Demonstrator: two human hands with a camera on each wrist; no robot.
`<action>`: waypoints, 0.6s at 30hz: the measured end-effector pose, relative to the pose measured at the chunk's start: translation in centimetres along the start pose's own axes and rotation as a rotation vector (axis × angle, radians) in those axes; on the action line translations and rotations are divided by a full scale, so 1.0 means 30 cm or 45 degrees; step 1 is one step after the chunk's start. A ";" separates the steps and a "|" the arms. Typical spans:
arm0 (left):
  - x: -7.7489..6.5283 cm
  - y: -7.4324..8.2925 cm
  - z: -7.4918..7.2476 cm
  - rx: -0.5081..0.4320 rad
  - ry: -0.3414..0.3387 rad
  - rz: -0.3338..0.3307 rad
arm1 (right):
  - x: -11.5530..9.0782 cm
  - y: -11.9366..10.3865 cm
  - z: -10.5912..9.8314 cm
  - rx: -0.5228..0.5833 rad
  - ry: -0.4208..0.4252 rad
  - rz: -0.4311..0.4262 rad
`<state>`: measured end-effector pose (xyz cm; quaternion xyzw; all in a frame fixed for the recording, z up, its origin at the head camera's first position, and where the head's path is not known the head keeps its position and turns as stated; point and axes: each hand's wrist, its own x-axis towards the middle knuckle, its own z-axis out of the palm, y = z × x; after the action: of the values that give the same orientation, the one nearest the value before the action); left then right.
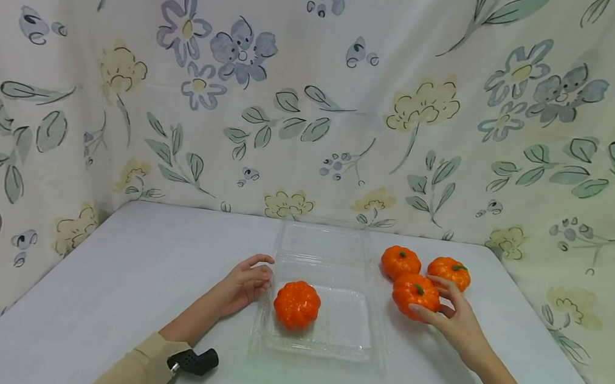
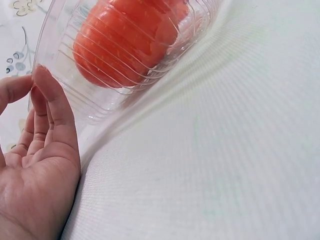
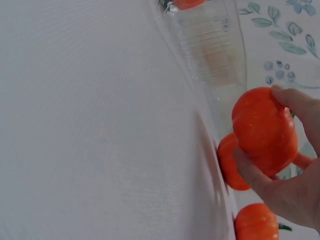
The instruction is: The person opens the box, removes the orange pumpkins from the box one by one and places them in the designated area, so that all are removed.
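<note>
Right hand (image 1: 457, 327) holds an orange pumpkin (image 1: 415, 296) between thumb and fingers, to the right of the clear container (image 1: 351, 348); contact with the table (image 1: 170, 253) cannot be told; two more pumpkins (image 1: 400, 262) sit just behind it; left hand (image 1: 244, 287) pinches the container's left rim, fingertips close together; a fourth pumpkin (image 1: 297, 306) lies inside, left half; container's lid (image 1: 325, 242) stands open at the rear.

Fingers (image 2: 61, 109) at clear container (image 2: 88, 98), pumpkin (image 2: 122, 45) inside
</note>
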<state>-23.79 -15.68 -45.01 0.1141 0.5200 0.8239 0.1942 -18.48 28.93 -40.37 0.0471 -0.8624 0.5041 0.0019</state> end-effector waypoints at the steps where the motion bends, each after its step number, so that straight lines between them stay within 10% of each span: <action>1: 0.000 0.000 0.001 0.001 -0.001 -0.001 | 0.000 0.002 0.001 -0.004 0.004 0.002; 18: 0.006 0.000 0.001 0.021 0.019 -0.017 | 0.008 0.030 0.005 -0.069 -0.032 0.066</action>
<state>-23.93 -15.57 -44.98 0.1061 0.5289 0.8191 0.1951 -18.79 29.21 -41.22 0.0311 -0.8765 0.4799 -0.0206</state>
